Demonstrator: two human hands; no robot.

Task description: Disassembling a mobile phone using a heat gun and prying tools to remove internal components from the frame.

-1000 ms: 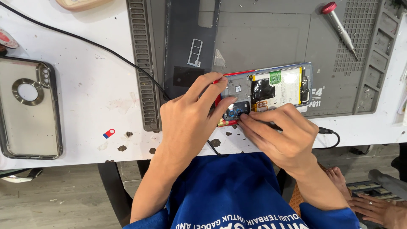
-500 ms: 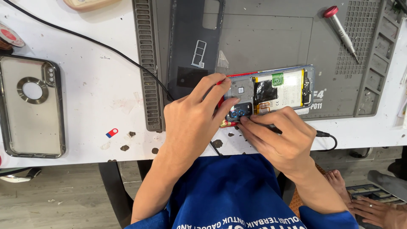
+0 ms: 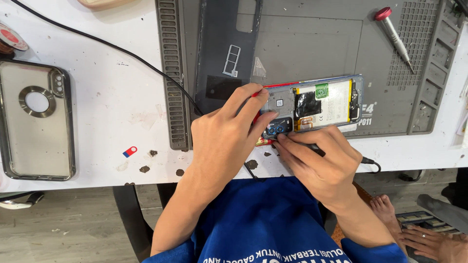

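Head view: looking down on a white table (image 3: pixel 97 117) with a grey work mat (image 3: pixel 312 44) lying on its far right part.
Far left: a clear phone case (image 3: pixel 36 122) with a ring on it is lying flat on the table, well apart from the hands; a small red and blue chip (image 3: pixel 129 151) is sitting near it, toward the near edge.
Cable: a black cable (image 3: pixel 122 51) is running from the far left corner across the table toward the hands.
Back cover: a dark phone back cover (image 3: pixel 222 48) is lying on the left part of the mat, with a small card tray (image 3: pixel 231 61) resting on it.
Left hand: the left hand (image 3: pixel 226 141) is pressing down on the left end of the opened phone (image 3: pixel 317 104), fingers curled over its edge, steadying it.
Phone: it is lying flat on the mat at the near edge, back off, battery and camera block showing.
Right hand: the right hand (image 3: pixel 321 163) is pinching a thin black tool (image 3: pixel 312 147), its tip touching the phone just beside the camera block.
Step, as I judge it: work on the camera end of the board is going on, with the phone held still.
Next move, as I judge it: it is calling for a steady left-hand hold and a light, precise touch with the tip.
Far right: a red-capped screwdriver (image 3: pixel 394 36) is lying on the mat, untouched.
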